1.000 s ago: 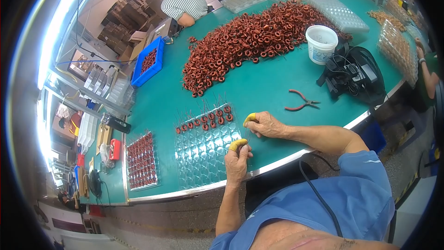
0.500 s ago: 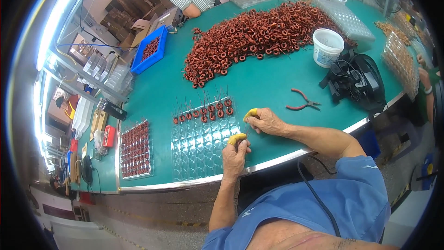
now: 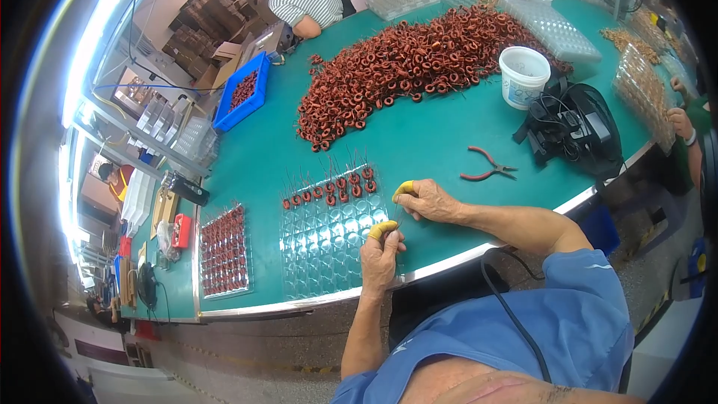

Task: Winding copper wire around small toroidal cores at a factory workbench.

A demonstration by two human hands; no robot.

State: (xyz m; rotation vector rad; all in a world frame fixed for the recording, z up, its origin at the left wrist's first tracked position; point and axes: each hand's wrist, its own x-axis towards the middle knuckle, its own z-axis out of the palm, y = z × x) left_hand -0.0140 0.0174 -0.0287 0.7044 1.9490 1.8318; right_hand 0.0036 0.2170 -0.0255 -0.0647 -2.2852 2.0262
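Observation:
My left hand (image 3: 380,254) and my right hand (image 3: 430,201) meet just above the green table (image 3: 449,239), near its front edge. Both wear yellow finger covers and are closed in a pinch. Thin wire shows between the fingertips; whatever it belongs to is hidden by the fingers. Beside my left hand lies a clear plastic tray (image 3: 318,258) with round pockets. Its far rows hold several red-brown ring coils (image 3: 343,187) with wire leads standing up. The nearer pockets show no coils.
A large heap of ring coils (image 3: 396,63) covers the far middle. Cutting pliers (image 3: 488,165), a white bucket (image 3: 516,91) and a black bag with cables (image 3: 580,131) are at right. Leftward are a filled tray (image 3: 224,254) and a blue bin (image 3: 238,110). People sit across and at the right edge.
My hands stay pinched together at nearly the same spot. The view has shifted slightly. At the right edge, another person's hand now shows more fully beside a clear tray.

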